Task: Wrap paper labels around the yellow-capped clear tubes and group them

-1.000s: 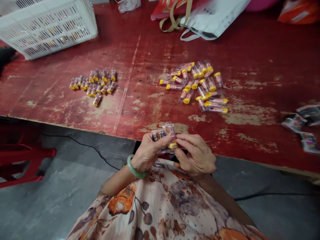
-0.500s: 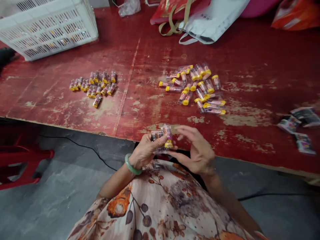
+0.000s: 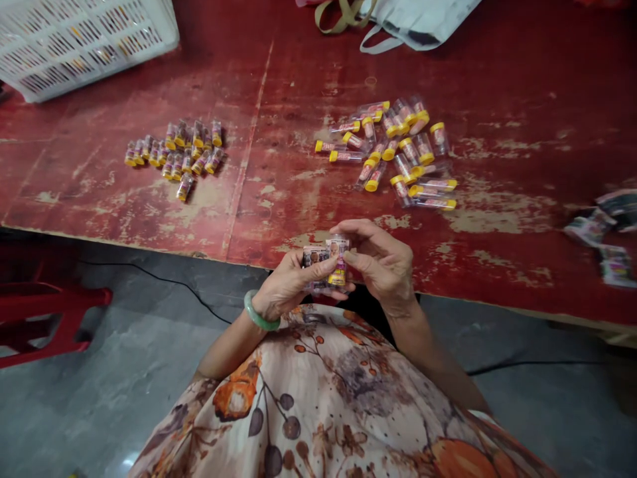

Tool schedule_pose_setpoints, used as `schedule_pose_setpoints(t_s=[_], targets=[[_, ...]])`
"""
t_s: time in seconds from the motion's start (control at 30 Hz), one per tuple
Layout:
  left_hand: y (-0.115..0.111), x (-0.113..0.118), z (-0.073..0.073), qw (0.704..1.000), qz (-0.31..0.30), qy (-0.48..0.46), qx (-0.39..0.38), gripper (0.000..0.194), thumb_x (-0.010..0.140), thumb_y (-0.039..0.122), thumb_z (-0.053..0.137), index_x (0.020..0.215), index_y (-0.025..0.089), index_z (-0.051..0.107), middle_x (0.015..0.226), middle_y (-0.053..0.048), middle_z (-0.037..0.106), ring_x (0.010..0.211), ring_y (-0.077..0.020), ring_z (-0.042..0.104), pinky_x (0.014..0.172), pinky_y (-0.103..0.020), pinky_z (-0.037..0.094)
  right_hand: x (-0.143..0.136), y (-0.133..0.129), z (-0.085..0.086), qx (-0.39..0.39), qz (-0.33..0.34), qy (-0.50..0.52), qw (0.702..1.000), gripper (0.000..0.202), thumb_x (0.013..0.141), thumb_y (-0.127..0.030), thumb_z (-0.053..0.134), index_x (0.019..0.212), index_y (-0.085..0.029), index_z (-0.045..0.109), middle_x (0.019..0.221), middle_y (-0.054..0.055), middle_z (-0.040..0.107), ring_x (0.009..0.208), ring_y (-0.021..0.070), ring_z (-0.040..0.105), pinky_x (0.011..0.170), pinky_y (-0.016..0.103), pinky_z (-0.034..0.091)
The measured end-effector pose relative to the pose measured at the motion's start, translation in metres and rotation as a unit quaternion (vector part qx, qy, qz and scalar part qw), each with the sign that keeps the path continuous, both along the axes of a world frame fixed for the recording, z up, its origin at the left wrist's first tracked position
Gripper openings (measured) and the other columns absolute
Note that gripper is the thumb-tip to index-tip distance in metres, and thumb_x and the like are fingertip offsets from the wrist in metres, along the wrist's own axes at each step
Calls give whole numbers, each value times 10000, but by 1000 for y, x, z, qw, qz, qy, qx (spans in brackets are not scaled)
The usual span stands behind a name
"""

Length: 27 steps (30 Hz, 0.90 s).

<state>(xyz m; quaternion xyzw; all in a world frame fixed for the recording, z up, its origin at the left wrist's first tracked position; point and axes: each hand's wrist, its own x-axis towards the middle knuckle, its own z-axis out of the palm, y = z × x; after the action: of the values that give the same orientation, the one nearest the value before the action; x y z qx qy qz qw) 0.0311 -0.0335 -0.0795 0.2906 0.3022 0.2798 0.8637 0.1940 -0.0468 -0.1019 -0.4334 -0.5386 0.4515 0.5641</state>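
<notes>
At the near edge of a scuffed red table [image 3: 279,206], around the centre of the dial, the left hand [image 3: 286,277] is closed, thumb pressing a shiny printed tube [image 3: 337,262] and a flat, glossy packet [image 3: 314,253] against the fingers. From there, clear, smooth cylinders with yellow caps [image 3: 424,149] lie heaped at one o'clock, shorter wrapped ones [image 3: 198,135] at ten, crinkled packets [image 3: 617,264] at three. The tube stands to the left thumb's three o'clock, yellow end towards six, clear end towards twelve. The right hand [image 3: 383,260] curves in, index fingertip by the clear end, thumb at the tube's side; whether they pinch it I cannot tell.
</notes>
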Motion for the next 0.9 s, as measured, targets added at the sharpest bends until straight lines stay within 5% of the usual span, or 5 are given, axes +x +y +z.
schedule_pose_setpoints(t_s=[0.63,0.8,0.9], targets=[[4,-7,-2,999,26,30,-19,409,643,447,814,868,128,691,761,-64,692,672,-193,681,642,-319,569,-7,5,-11,36,-7,-67,997,251,832,-271,638,1074,-248,697,1125,72,652,1029,240,620,856,390,529],[21,-65,-1,980,132,144,43,404,660,459,799,848,119,688,787,-78,695,651,-171,656,600,-283,542,2,9,-10,39,-61,-43,996,407,800,-262,661,1206,-239,637,1174,86,607,856,184,595,761,362,525],[52,-130,4,910,276,284,121,329,682,417,794,767,119,684,715,-65,682,623,-137,617,554,-223,494,24,11,-16,60,-111,-70,990,260,789,-253,667,1044,-215,701,1136,90,637,825,177,596,686,330,507]])
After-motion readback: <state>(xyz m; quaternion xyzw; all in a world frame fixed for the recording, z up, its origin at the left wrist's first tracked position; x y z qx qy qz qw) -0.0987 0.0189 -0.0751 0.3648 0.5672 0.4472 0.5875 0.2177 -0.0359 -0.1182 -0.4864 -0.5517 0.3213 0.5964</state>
